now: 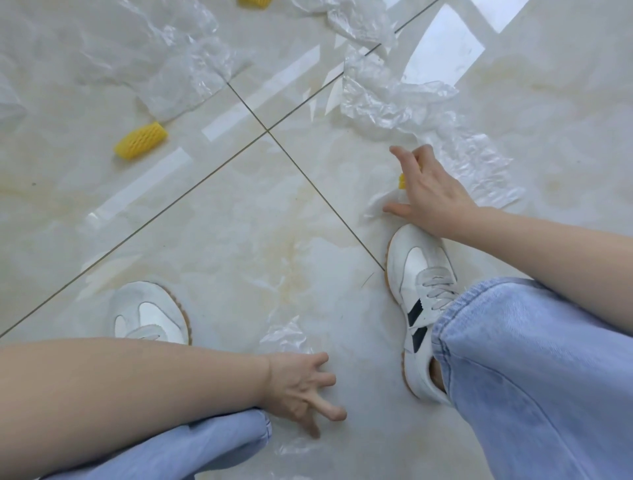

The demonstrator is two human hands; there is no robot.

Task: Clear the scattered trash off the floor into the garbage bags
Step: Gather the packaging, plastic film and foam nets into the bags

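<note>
My right hand (431, 195) reaches down to the tiled floor just ahead of my right shoe. Its fingers are spread over a small yellow foam piece (401, 181) and a crumpled white tissue (378, 202); neither is lifted. My left hand (298, 387) hangs low between my knees with its fingers apart, over a thin clear plastic film (286, 335) on the floor. A yellow foam fruit net (141, 141) lies at the left. Crumpled clear plastic sheets lie at the upper right (387, 99) and upper left (191, 68). No garbage bag is in view.
My white shoes (421, 274) (150, 311) and my legs in jeans frame the lower view. Another yellow foam net (255, 3) shows at the top edge. A wrinkled clear strip (479, 164) lies behind my right hand. The glossy tiles reflect window light.
</note>
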